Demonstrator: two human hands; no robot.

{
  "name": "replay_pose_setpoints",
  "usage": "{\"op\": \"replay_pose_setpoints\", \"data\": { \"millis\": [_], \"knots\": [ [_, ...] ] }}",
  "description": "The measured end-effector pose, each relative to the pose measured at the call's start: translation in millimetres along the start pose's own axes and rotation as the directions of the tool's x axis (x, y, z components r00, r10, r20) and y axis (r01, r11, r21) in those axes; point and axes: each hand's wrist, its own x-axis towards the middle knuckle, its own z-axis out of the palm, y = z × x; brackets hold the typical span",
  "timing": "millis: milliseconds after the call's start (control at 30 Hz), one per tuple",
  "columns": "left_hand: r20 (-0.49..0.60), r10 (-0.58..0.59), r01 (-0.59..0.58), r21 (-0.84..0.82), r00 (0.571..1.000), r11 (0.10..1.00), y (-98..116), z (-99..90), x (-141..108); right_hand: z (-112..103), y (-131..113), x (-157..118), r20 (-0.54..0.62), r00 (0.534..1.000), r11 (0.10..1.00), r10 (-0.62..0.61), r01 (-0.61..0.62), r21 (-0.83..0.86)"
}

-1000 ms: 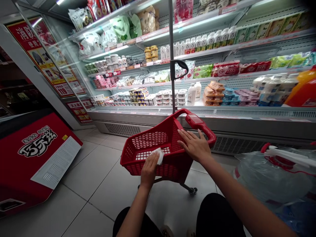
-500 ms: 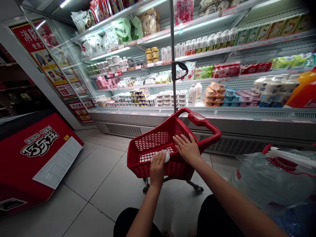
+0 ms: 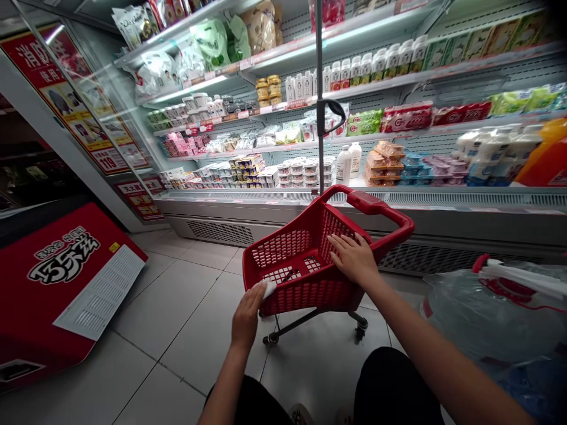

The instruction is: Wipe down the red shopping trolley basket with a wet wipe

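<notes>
A small red shopping cart [image 3: 305,289] on wheels stands in front of me, its handle at the upper right. Nothing lies in its basket. At the cart's near left corner, my left hand [image 3: 248,313] presses a white wipe [image 3: 269,288] against the rim; whether it is cloth or tissue I cannot tell. My right hand [image 3: 353,258] rests over the near rim close to the handle end, fingers stretched out and apart, with nothing in them.
Behind the cart runs a lit refrigerated case [image 3: 274,213] stocked with dairy cups, bottles and bags. A red freezer cabinet [image 3: 75,283] stands at left. Large clear water bottles [image 3: 491,319] in plastic wrap sit at right. Pale floor tiles [image 3: 186,348] lie beneath.
My left hand has slid the wipe leftward along the near rim to the corner. The cart and my right hand appear shifted to the right in view.
</notes>
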Motion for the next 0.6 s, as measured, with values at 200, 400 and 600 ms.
{"op": "replay_pose_setpoints", "data": {
  "millis": [200, 400, 600],
  "knots": [
    [-0.088, -0.120, 0.123, 0.023, 0.989, 0.992, 24.4, 11.7, 5.4, 9.8, -2.8, -0.1, -0.011, 0.999, 0.998, 0.052, -0.052, -0.042],
    [-0.054, -0.003, -0.002, -0.093, 0.999, 0.996, 114.3, 40.2, 74.7, 4.0, -8.5, -2.4, -0.023, 0.999, 0.999, 0.045, -0.045, -0.019],
    [-0.056, 0.170, -0.179, -0.269, 0.984, 0.946, 126.1, 30.2, 86.9, -7.6, -10.1, -5.2, -0.014, 1.000, 1.000, 0.028, -0.028, 0.014]
  ]
}}
